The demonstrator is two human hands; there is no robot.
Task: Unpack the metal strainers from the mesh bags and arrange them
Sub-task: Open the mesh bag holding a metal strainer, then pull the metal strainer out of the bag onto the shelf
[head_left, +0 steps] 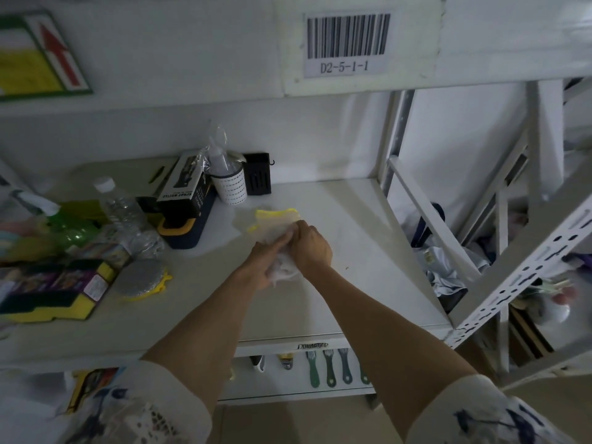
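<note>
Both hands meet over the middle of the white shelf (352, 238). My left hand (267, 262) and my right hand (309, 248) grip a white mesh bag (283, 270), bunched between them. A yellow-rimmed strainer (275, 217) sticks out of the bag's far end, past my fingers. Another round metal strainer (142, 278) with a yellow rim lies flat on the shelf to the left, outside any bag.
The shelf's left side is crowded: sponge packs (54, 293), a water bottle (120, 208), a black spray-bottle box (182, 187), a white cup (230, 185), a black holder (256, 174). A slotted rack post (512, 277) slants at the right. Green brushes (330, 366) hang below.
</note>
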